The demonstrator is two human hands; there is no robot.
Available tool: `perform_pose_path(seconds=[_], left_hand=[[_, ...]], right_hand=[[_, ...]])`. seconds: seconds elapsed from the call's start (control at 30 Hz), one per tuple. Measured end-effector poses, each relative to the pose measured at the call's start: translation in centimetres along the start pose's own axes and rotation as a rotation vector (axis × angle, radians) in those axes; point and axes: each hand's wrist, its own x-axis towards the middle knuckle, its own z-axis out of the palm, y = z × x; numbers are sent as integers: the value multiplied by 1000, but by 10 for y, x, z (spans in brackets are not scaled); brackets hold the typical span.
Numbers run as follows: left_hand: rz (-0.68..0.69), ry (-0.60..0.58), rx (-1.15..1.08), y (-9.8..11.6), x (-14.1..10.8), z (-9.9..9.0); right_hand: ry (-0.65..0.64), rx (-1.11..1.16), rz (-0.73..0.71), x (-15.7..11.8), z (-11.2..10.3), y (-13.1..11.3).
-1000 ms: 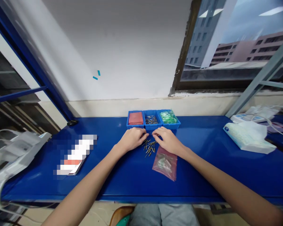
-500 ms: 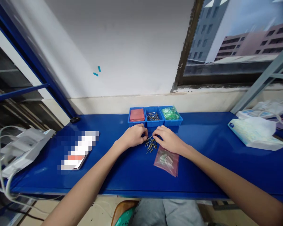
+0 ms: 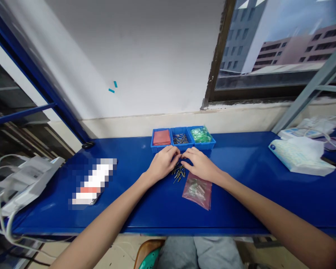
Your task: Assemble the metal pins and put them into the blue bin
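Note:
A loose pile of small brass-coloured pieces with thin shanks, like rivets (image 3: 179,173), lies on the blue table. My left hand (image 3: 164,163) is curled at the pile's far left, thumb and fingers closed together. My right hand (image 3: 201,164) comes in from the right, its index fingertip close to the left fingers and its thumb lower, over the pile. Whatever the fingertips of either hand pinch is too small to make out. Under my right wrist lies a pink zip bag (image 3: 197,192) with clear and greenish packets inside.
Three joined blue bins stand behind my hands: one with pink bags (image 3: 161,137), one with metal rivet-like pieces (image 3: 180,139), one with green packets (image 3: 201,134). A blurred phone-like object (image 3: 93,183) and white power strips (image 3: 30,183) lie left; a tissue pack (image 3: 299,157) lies right.
My left hand has moved right and slightly forward, so its fingertips now meet near those of my right hand. The right fingers have shifted slightly; the pink bag stays put.

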Motion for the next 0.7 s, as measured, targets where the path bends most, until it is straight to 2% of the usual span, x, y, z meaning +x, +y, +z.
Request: perform_pose_path(seconds=[0.2,0.53,0.7], left_hand=[[26,101,-40,11,-2,6],[38,135,-74,9,-3,9],[-5,171,-147,11,-3,8]], right_hand=[[56,-13,53,0,-3,-5],[53,1,52,-1,-5,-13],[71,63,56,2,-10,-15]])
